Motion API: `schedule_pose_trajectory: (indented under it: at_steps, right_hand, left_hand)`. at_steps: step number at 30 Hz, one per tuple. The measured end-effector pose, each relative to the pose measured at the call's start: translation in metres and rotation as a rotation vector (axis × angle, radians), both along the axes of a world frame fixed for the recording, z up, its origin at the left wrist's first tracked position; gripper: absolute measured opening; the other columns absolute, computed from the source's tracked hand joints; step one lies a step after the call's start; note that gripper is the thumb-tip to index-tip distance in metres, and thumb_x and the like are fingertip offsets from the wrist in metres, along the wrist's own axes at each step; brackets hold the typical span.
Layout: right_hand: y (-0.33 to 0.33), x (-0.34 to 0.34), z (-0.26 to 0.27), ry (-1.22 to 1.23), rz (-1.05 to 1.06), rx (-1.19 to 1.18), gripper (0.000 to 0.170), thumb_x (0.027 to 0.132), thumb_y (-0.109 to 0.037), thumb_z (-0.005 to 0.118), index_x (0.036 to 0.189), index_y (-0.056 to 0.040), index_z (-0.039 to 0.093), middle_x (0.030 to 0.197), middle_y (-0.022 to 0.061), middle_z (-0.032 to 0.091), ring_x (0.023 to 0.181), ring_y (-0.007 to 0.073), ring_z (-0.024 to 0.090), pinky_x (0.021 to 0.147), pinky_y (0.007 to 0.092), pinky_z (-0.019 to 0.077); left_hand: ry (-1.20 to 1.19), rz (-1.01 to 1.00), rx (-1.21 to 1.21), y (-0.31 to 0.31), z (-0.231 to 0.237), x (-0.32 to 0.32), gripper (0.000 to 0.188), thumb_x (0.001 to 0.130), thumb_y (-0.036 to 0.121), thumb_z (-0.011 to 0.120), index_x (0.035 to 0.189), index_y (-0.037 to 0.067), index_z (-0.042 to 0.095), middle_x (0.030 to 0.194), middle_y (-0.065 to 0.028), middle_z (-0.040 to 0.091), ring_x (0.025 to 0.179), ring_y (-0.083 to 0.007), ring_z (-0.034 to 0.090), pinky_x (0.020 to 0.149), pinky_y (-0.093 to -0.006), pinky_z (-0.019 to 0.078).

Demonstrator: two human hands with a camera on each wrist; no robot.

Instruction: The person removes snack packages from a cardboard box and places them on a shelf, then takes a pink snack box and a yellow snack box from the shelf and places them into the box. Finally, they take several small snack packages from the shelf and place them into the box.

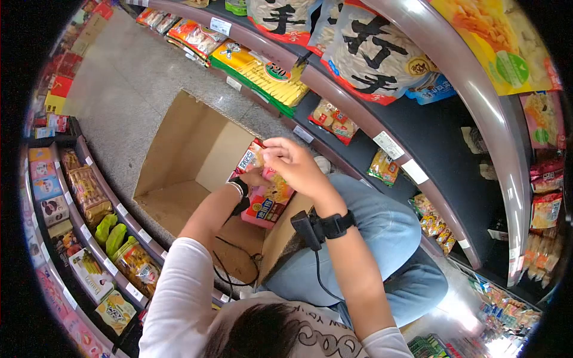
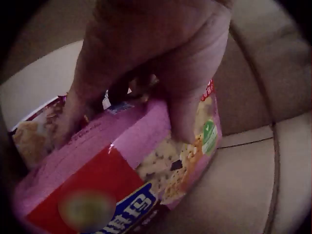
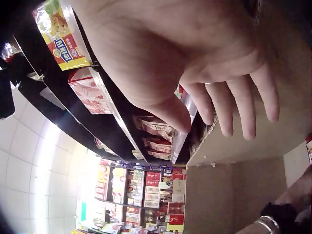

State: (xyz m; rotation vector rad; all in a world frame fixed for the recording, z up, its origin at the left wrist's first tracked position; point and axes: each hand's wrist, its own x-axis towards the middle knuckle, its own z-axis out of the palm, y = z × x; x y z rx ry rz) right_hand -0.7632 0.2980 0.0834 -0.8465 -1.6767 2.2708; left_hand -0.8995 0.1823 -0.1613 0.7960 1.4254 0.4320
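In the left wrist view, my left hand (image 2: pixel 161 44) grips a pink and red sachima pack (image 2: pixel 141 126), thumb on one side and fingers on the other. Seen from the head, the left hand (image 1: pixel 255 177) and the sachima pack (image 1: pixel 262 206) are inside an open cardboard box (image 1: pixel 164 161), by its right wall. A printed red and white wrapper (image 1: pixel 249 156) shows beside that hand. My right hand (image 1: pixel 292 167) is over the box's right edge, above the pack. In the right wrist view, the right hand's fingers (image 3: pixel 226 107) extend loosely, holding nothing.
Shelves with bagged noodles (image 1: pixel 268 71) and large white bags (image 1: pixel 376 53) stand to the right. A lower shelf of snack packs (image 1: pixel 89 191) curves along the left. A black cable (image 1: pixel 224 268) hangs at the box's near side, beside a bent knee (image 1: pixel 370 221).
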Motion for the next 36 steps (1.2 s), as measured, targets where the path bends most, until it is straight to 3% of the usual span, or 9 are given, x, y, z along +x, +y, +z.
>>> schedule_pose_trajectory:
  at_steps: [14, 17, 19, 23, 24, 27, 29, 31, 36]
  right_hand:
    - [-0.001, 0.012, 0.018, 0.02, -0.079, -0.199, 0.033, 0.091, -0.023, 0.058, 0.119, -0.0064, 0.052, 0.112, 0.0074, 0.06, 0.098, 0.0152, 0.06, 0.078, 0.0283, 0.0503]
    - [0.0, 0.02, 0.035, 0.059, -0.128, -0.14, 0.033, 0.091, -0.022, 0.058, 0.119, -0.0055, 0.051, 0.113, 0.009, 0.06, 0.098, 0.0166, 0.06, 0.079, 0.0294, 0.0506]
    - [0.0, 0.03, 0.054, 0.128, -0.192, -0.103, 0.032, 0.091, -0.02, 0.057, 0.119, -0.0045, 0.051, 0.113, 0.0101, 0.06, 0.098, 0.0177, 0.06, 0.08, 0.03, 0.0507]
    - [0.002, 0.051, 0.09, 0.286, -0.31, 0.022, 0.03, 0.091, -0.012, 0.057, 0.118, -0.0022, 0.051, 0.111, 0.0116, 0.06, 0.096, 0.018, 0.061, 0.081, 0.0293, 0.0497]
    - [0.004, 0.059, 0.101, 0.319, -0.336, 0.079, 0.029, 0.09, -0.011, 0.057, 0.118, -0.002, 0.051, 0.11, 0.0113, 0.061, 0.094, 0.0171, 0.061, 0.08, 0.0279, 0.0489]
    - [0.009, 0.08, 0.14, 0.406, -0.462, 0.204, 0.029, 0.088, -0.005, 0.058, 0.116, -0.0002, 0.051, 0.109, 0.0114, 0.061, 0.094, 0.0164, 0.061, 0.08, 0.0263, 0.0474]
    - [0.014, 0.094, 0.172, 0.45, -0.556, 0.37, 0.029, 0.088, -0.005, 0.057, 0.116, 0.0001, 0.05, 0.11, 0.011, 0.06, 0.097, 0.0165, 0.06, 0.082, 0.0267, 0.0472]
    - [0.025, 0.106, 0.195, 0.517, -0.646, 0.453, 0.033, 0.087, -0.003, 0.058, 0.119, -0.0009, 0.049, 0.116, 0.0116, 0.057, 0.101, 0.0171, 0.058, 0.089, 0.029, 0.046]
    - [0.061, 0.122, 0.232, 0.511, -0.831, 0.676, 0.057, 0.084, -0.004, 0.06, 0.135, -0.0022, 0.034, 0.136, 0.0177, 0.041, 0.126, 0.0277, 0.041, 0.101, 0.0375, 0.0371]
  left_hand:
    - [0.282, -0.008, -0.188, -0.018, -0.019, 0.002, 0.047, 0.076, 0.017, 0.068, 0.117, -0.003, 0.056, 0.103, -0.0168, 0.064, 0.087, -0.0253, 0.064, 0.069, -0.0345, 0.0521]
    - [0.311, -0.24, 0.296, -0.028, -0.048, -0.02, 0.04, 0.078, 0.018, 0.065, 0.113, -0.001, 0.059, 0.098, -0.0176, 0.066, 0.087, -0.0274, 0.065, 0.071, -0.0347, 0.0516]
    - [0.382, -0.146, 0.067, -0.003, 0.095, 0.003, 0.031, 0.079, 0.014, 0.06, 0.105, -0.001, 0.063, 0.084, -0.0161, 0.067, 0.079, -0.0264, 0.066, 0.067, -0.0345, 0.0518]
    - [0.382, -0.182, 0.15, 0.011, 0.199, 0.0, 0.027, 0.08, 0.013, 0.06, 0.104, 0.003, 0.066, 0.086, -0.0144, 0.068, 0.078, -0.0212, 0.066, 0.07, -0.0327, 0.0514]
    - [0.526, -0.332, 0.377, 0.016, 0.213, -0.005, 0.023, 0.081, 0.014, 0.059, 0.101, 0.004, 0.066, 0.086, -0.0114, 0.068, 0.078, -0.0195, 0.066, 0.071, -0.0321, 0.0514]
    - [0.432, -0.261, 0.596, 0.036, 0.274, -0.013, 0.018, 0.083, 0.014, 0.058, 0.097, 0.005, 0.067, 0.081, -0.0089, 0.067, 0.077, -0.0186, 0.065, 0.071, -0.0317, 0.0508]
    - [0.329, -0.059, 0.645, 0.053, 0.343, -0.002, 0.022, 0.089, 0.02, 0.057, 0.104, 0.004, 0.063, 0.09, -0.0059, 0.066, 0.082, -0.013, 0.06, 0.074, -0.0285, 0.0493]
    - [0.375, 0.169, 0.966, 0.073, 0.388, 0.008, 0.029, 0.091, 0.022, 0.057, 0.113, 0.004, 0.059, 0.099, -0.0024, 0.062, 0.085, -0.0092, 0.056, 0.074, -0.0264, 0.0485]
    - [0.285, 0.567, 1.35, 0.141, 0.46, 0.016, 0.044, 0.087, 0.015, 0.061, 0.127, 0.001, 0.047, 0.116, -0.011, 0.057, 0.102, -0.018, 0.056, 0.088, -0.0308, 0.0443]
